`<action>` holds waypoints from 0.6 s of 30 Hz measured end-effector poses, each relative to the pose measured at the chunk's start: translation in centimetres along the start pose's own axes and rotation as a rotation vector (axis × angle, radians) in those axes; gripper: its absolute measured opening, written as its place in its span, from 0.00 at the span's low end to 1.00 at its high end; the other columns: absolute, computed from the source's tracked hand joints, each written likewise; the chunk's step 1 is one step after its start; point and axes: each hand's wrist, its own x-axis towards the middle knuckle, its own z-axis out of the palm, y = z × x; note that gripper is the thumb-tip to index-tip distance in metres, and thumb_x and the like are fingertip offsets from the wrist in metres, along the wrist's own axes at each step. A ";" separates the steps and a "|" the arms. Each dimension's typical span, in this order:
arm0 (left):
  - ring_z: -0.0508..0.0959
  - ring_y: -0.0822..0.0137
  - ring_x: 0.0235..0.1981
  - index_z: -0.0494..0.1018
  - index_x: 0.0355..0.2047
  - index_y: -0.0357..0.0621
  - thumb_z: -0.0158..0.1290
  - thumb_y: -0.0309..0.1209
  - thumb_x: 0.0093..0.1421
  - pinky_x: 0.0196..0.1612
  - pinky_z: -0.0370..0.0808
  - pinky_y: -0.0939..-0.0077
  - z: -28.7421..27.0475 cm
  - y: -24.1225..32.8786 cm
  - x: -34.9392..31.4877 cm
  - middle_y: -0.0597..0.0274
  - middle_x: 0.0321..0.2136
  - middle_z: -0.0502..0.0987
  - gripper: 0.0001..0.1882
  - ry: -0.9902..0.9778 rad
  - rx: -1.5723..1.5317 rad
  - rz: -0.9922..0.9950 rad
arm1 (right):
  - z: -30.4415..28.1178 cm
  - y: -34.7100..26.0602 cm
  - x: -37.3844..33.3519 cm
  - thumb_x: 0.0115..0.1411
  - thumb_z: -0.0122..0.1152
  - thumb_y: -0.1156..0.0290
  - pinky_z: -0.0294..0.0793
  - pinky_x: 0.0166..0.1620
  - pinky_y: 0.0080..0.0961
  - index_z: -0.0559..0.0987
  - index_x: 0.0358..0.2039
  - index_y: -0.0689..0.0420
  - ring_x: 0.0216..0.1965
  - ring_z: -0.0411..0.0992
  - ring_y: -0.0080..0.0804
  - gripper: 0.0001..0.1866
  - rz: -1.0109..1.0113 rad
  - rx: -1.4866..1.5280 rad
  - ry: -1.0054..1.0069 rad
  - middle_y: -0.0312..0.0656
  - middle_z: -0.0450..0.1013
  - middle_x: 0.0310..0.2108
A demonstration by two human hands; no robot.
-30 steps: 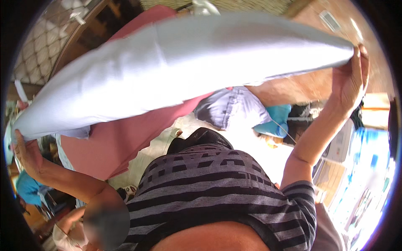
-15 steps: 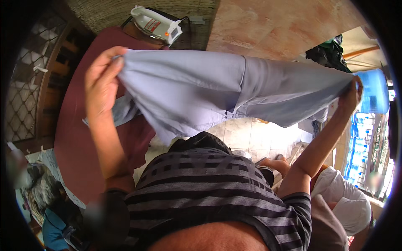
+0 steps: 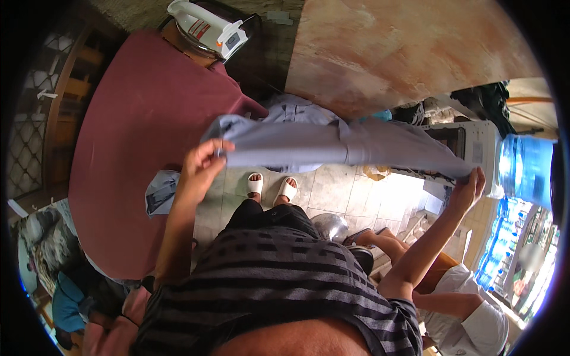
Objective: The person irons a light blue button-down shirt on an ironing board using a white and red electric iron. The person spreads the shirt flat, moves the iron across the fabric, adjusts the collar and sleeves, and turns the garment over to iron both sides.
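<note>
Since half a second ago the pale blue trousers (image 3: 338, 145) have dropped lower and narrowed into a flatter band, and both hands have come down with them; the cloth now looks doubled along its length, stretched level in the air rather than spread wide.

At the far left lies the maroon ironing table (image 3: 130, 148), its padded top bare across the middle, with a white iron (image 3: 205, 26) standing at its far edge. A second piece of blue cloth (image 3: 160, 191) hangs off the table's near edge, just beside the left forearm. The left hand (image 3: 199, 169) pinches one end of the trousers between thumb and fingers, over the table's right edge. The trousers run rightward above the tiled floor (image 3: 350, 193) and the person's white sandals (image 3: 272, 187), apart from both. The right hand (image 3: 469, 190) is closed on the other end, near a white appliance (image 3: 469, 148) and a blue water bottle (image 3: 525, 169).

Open room lies to the left, over the table; to the right the appliance and a seated person (image 3: 457, 308) crowd the arm.
</note>
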 end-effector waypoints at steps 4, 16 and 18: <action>0.68 0.86 0.31 0.78 0.43 0.38 0.49 0.17 0.58 0.34 0.65 0.90 2.0 -1.9 -4.1 0.73 0.36 0.75 0.14 -0.146 0.065 -0.147 | 0.0 -0.6 -1.0 0.65 0.61 0.71 0.75 0.43 0.26 0.75 0.50 0.56 0.40 0.73 0.28 0.14 -0.068 0.025 0.026 0.40 0.74 0.37; 0.68 0.82 0.29 0.79 0.44 0.39 0.55 0.18 0.60 0.40 0.71 0.88 5.0 -5.0 1.9 0.76 0.26 0.68 0.12 0.454 -0.363 0.122 | 8.1 5.0 4.3 0.65 0.60 0.75 0.72 0.39 0.18 0.76 0.49 0.59 0.36 0.73 0.24 0.12 0.065 -0.001 -0.381 0.38 0.75 0.37; 0.69 0.81 0.31 0.80 0.42 0.39 0.58 0.20 0.59 0.41 0.70 0.86 4.0 -3.3 4.8 0.76 0.26 0.68 0.10 0.507 -0.330 0.266 | 11.0 4.7 4.3 0.66 0.60 0.73 0.71 0.39 0.21 0.75 0.48 0.57 0.36 0.72 0.23 0.11 0.149 -0.062 -0.381 0.36 0.74 0.36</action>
